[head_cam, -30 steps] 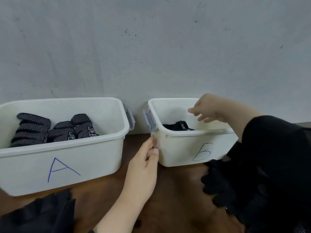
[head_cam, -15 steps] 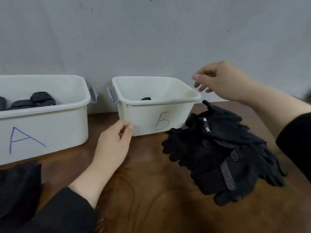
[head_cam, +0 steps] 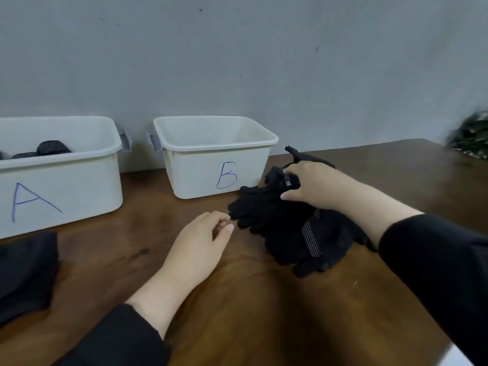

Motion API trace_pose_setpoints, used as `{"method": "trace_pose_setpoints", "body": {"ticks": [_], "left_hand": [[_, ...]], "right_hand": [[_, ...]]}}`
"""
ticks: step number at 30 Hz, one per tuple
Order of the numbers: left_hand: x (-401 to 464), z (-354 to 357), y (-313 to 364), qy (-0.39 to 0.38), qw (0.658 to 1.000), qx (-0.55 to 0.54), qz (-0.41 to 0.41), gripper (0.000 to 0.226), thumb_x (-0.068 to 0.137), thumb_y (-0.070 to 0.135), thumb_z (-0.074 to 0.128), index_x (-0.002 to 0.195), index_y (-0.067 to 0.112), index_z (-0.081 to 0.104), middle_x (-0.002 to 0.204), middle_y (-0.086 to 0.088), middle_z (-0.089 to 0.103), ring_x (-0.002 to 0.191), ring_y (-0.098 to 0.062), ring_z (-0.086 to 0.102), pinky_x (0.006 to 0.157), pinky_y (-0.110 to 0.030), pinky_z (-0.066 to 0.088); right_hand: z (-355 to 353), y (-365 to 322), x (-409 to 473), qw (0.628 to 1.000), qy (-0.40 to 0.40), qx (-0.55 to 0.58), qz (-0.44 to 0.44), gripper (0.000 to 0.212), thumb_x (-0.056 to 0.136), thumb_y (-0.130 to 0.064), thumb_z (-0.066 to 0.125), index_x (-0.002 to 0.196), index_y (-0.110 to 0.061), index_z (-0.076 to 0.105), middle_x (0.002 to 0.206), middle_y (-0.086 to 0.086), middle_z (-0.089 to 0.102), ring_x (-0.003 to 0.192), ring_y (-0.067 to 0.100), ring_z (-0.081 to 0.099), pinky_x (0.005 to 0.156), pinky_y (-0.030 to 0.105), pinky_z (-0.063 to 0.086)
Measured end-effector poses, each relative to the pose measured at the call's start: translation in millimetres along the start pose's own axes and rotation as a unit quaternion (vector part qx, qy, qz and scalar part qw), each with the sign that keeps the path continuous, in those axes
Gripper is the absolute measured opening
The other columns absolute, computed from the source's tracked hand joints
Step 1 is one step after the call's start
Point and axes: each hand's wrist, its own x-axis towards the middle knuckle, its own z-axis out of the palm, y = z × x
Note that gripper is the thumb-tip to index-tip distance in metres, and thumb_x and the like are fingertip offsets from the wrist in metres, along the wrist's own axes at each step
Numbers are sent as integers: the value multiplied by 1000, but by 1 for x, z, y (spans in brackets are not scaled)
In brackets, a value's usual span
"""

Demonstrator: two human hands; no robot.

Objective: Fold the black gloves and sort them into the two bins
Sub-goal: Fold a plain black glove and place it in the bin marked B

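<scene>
A heap of black gloves [head_cam: 287,228] lies on the wooden table right of the white bin marked B [head_cam: 216,157]. My right hand [head_cam: 314,187] is on top of the heap and pinches the cuff of the top glove [head_cam: 284,180] between thumb and fingers. My left hand [head_cam: 200,244] hovers over the table just left of the heap, fingers loosely curled and holding nothing. The white bin marked A [head_cam: 60,180] stands at the left with folded gloves [head_cam: 50,149] showing above its rim. The inside of bin B is hidden from here.
A grey wall runs close behind both bins. A dark cloth [head_cam: 23,270] lies on the table at the left edge. A green plant [head_cam: 472,136] shows at the far right. Bare table [head_cam: 250,299] stretches in front of the heap.
My right hand came down from near bin B's rim onto the heap and took hold of the top glove. My left hand left the front of bin B and moved right toward the heap.
</scene>
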Motion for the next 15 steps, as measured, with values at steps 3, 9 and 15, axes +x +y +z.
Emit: {"method": "trace_pose_setpoints", "body": {"ticks": [3, 9, 15], "left_hand": [[-14, -1, 4, 3, 1000, 1, 2, 29, 100, 42, 49, 125, 33, 60, 107, 22, 57, 101, 5, 54, 82, -9, 38], [-34, -16, 4, 35, 999, -22, -8, 27, 100, 41, 49, 121, 33, 63, 106, 25, 58, 102, 9, 53, 91, -17, 46], [-38, -24, 4, 86, 987, -127, -47, 20, 100, 38, 53, 114, 35, 66, 106, 25, 62, 100, 14, 53, 79, 0, 41]], "right_hand": [[17, 4, 12, 999, -3, -21, 46, 43, 93, -48, 65, 126, -19, 62, 120, 1, 65, 110, 25, 63, 83, 37, 52], [26, 14, 17, 993, 79, 13, 92, 19, 98, -28, 54, 101, -21, 72, 93, 4, 72, 84, 27, 63, 71, 37, 52], [-39, -11, -13, 871, 316, 361, 110, 23, 98, -27, 50, 84, -9, 56, 70, 1, 49, 62, 20, 43, 56, 28, 35]]}}
